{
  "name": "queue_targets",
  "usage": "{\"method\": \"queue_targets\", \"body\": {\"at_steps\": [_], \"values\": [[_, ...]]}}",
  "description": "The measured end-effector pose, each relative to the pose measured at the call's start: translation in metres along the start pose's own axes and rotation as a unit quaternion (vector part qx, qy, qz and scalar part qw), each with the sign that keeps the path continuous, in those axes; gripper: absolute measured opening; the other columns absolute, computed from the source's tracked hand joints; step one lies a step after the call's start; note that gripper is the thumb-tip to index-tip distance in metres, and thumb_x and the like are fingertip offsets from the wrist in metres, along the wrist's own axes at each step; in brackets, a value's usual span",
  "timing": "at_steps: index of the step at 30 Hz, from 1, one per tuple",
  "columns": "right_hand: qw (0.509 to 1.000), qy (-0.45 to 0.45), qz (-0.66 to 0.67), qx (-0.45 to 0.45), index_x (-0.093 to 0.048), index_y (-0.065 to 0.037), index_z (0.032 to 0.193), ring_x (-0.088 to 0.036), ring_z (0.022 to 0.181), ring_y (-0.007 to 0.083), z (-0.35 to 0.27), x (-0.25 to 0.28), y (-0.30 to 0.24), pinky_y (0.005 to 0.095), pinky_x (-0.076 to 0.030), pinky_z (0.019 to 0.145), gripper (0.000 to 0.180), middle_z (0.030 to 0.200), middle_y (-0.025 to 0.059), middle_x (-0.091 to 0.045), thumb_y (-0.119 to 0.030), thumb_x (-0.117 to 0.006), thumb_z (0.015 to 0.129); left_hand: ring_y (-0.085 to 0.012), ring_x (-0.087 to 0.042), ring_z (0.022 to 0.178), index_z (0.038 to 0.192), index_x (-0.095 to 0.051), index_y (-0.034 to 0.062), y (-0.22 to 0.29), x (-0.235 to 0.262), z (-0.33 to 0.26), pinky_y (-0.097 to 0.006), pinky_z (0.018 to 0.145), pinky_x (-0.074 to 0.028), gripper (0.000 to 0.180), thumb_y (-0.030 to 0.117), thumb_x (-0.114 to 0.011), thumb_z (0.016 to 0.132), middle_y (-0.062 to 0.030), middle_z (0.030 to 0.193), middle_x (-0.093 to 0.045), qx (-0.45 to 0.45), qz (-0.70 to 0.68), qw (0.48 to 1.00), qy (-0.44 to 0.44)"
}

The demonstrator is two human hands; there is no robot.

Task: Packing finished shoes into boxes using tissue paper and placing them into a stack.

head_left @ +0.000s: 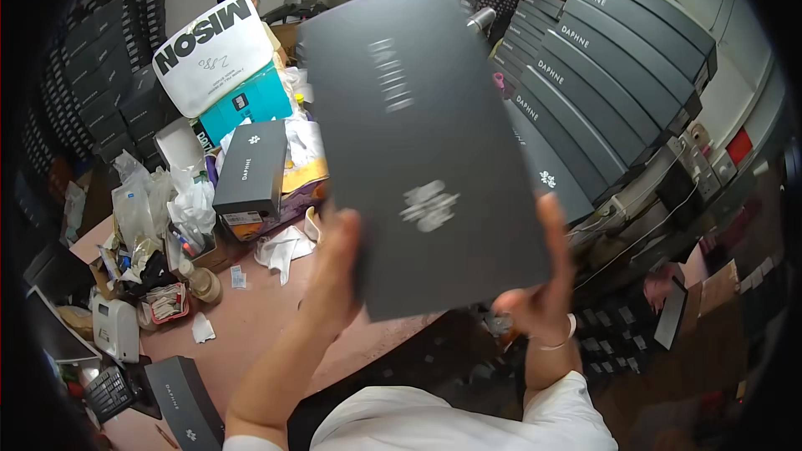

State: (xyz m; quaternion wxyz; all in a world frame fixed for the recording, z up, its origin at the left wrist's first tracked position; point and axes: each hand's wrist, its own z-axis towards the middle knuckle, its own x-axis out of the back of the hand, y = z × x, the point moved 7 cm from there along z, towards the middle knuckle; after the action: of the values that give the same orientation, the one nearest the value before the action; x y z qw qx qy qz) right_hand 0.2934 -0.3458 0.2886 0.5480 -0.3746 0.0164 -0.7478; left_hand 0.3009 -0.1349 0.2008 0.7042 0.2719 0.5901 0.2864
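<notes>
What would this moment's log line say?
left hand: holding dark box, left side | right hand: holding its right side | nearby: pink table, stacked boxes

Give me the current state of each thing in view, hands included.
Held box: raised, tilted, looks closed
Left hand: gripping its left side
Right hand: gripping its right side, low down
Plastic bags: crumpled
Box beside the bags: looks closed
Lower-left box: lying flat, looks closed
Right-hand boxes: stacked, look closed
</notes>
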Motion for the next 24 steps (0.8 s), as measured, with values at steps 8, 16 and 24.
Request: {"method": "queue_targets", "body": {"at_steps": [8, 16, 24], "values": [[0.920, 0.321, -0.125, -0.186, -0.056, 0.003, 0.120, -0.051, 0.117, 0.0164, -0.018, 0.167, 0.115, 0.0292, -0.039, 0.099, 0.039, 0.122, 0.0112, -0.058, -0.027, -0.041, 0.102, -0.0298, -0.039, 0.131, 0.141, -0.037, 0.0027, -0.037, -0.024, -0.040, -0.039, 0.108, -0.033, 0.062, 0.022, -0.064, 0.089, -0.0201, 0.142, -0.039, 0.065, 0.393, 0.887, -0.234], [0.982, -0.087, 0.161, -0.057, -0.057, 0.004, 0.112, -0.059, 0.083, 0.0249, -0.019, -0.127, 0.005, 0.0356, -0.049, 0.073, 0.031, 0.101, 0.0176, -0.059, -0.020, -0.054, 0.094, -0.0458, -0.033, 0.131, 0.139, -0.033, -0.0048, 0.132, 0.342, -0.433, -0.047, 0.109, -0.028, 0.063, 0.030, -0.058, 0.092, -0.0306, 0.142, -0.033, 0.083, 0.747, 0.320, 0.576], [0.753, -0.587, 0.263, 0.140, -0.056, -0.001, 0.121, -0.064, 0.093, 0.0302, -0.119, -0.340, -0.114, 0.0369, -0.051, 0.079, 0.043, 0.110, 0.0178, -0.061, -0.013, -0.069, 0.082, -0.0348, -0.056, 0.114, 0.122, -0.053, -0.0075, 0.091, 0.401, -0.587, -0.039, 0.095, -0.044, 0.074, 0.041, -0.078, 0.071, -0.0263, 0.121, -0.058, 0.266, 0.478, 0.556, 0.625]]}}
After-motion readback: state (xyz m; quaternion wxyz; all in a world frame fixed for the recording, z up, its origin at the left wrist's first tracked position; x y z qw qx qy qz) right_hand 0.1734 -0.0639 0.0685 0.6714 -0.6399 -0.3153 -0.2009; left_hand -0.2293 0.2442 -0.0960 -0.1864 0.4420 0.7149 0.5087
